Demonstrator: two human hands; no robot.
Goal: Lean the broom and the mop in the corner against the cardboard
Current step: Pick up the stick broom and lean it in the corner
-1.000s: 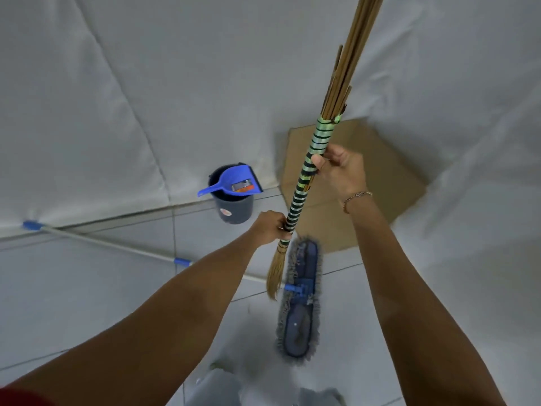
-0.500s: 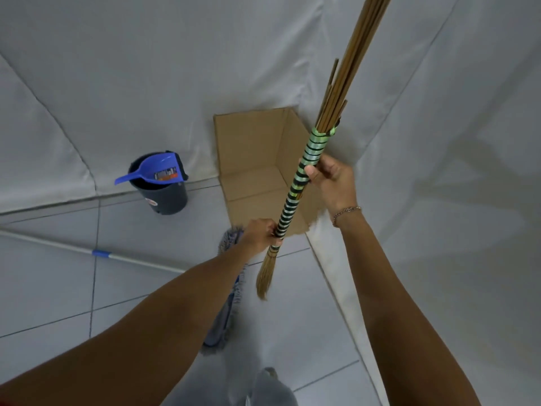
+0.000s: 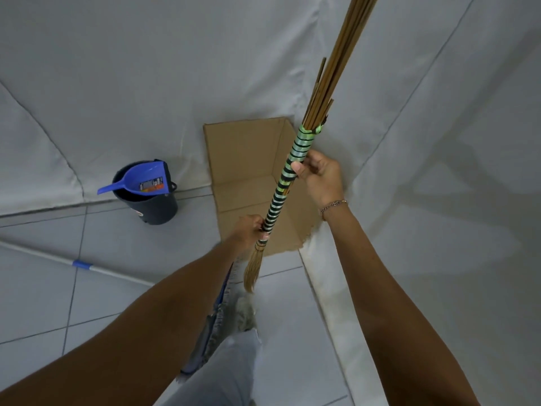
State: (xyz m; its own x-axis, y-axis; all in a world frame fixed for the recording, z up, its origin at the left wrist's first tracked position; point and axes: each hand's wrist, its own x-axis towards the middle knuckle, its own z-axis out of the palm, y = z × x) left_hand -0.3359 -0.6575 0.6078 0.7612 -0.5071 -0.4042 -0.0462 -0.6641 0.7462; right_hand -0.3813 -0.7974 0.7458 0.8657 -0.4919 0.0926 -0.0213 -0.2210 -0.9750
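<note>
I hold a stick broom (image 3: 292,165) upright with its bristles pointing up; its handle is wrapped in green and black bands. My left hand (image 3: 248,230) grips the lower end of the wrap, and my right hand (image 3: 319,174) grips higher up. Behind the broom, brown cardboard (image 3: 246,159) stands folded in the corner and runs out onto the floor. The mop lies on the tiles: its white pole with a blue collar (image 3: 83,265) stretches left, and its grey fringed head (image 3: 225,320) is partly hidden under my left arm and leg.
A dark bucket (image 3: 152,206) with a blue dustpan (image 3: 140,181) resting on top stands left of the cardboard by the wall. White cloth (image 3: 439,200) covers both walls of the corner. The floor is pale tile.
The view has swung so the corner cardboard now sits straight behind the broom and closer. The mop head has dropped lower in the view, under my left arm. Both hands keep their grip.
</note>
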